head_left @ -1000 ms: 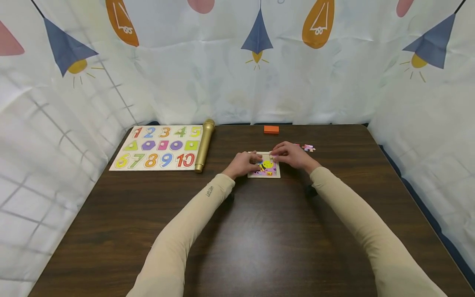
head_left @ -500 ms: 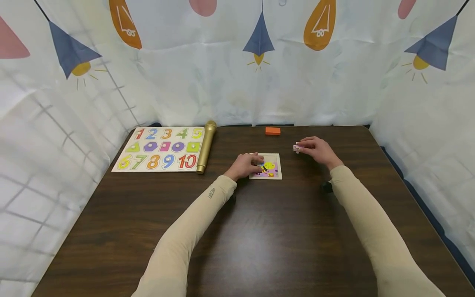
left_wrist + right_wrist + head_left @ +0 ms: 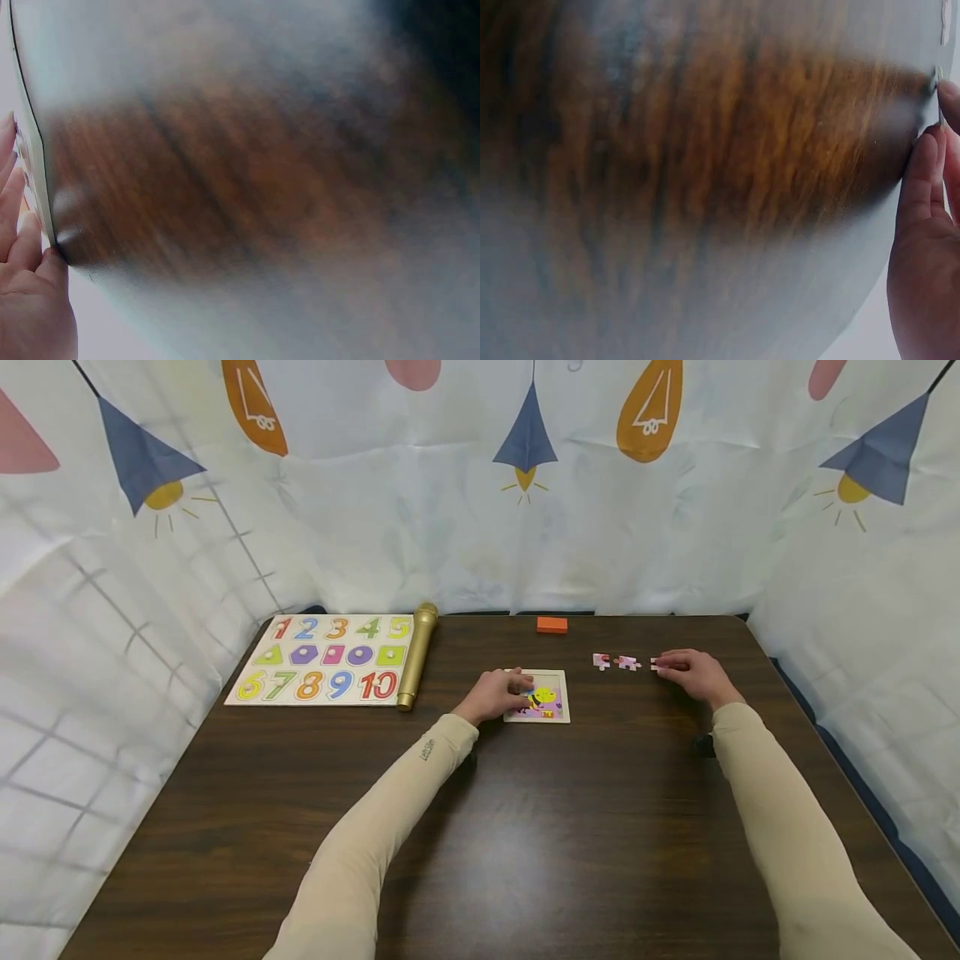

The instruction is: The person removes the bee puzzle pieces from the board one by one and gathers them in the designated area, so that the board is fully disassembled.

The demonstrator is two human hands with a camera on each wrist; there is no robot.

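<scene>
One piece in the right hand, the tray off leftward.
Thumb and fingertips pinch it, nearly together, right of centre frame; two loose pieces lie in a row just left; farther left and lower, near mid-frame, the tray is nearer the left hand, whose spread fingers rest over its left side.

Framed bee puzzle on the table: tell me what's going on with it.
Someone is working on the framed bee puzzle. Their left grip rests on its left side, while the right grip pinches a pink piece off to the right. Two other loose pieces lie on the table to that piece's left. The puzzle's far right part looks bare.
</scene>
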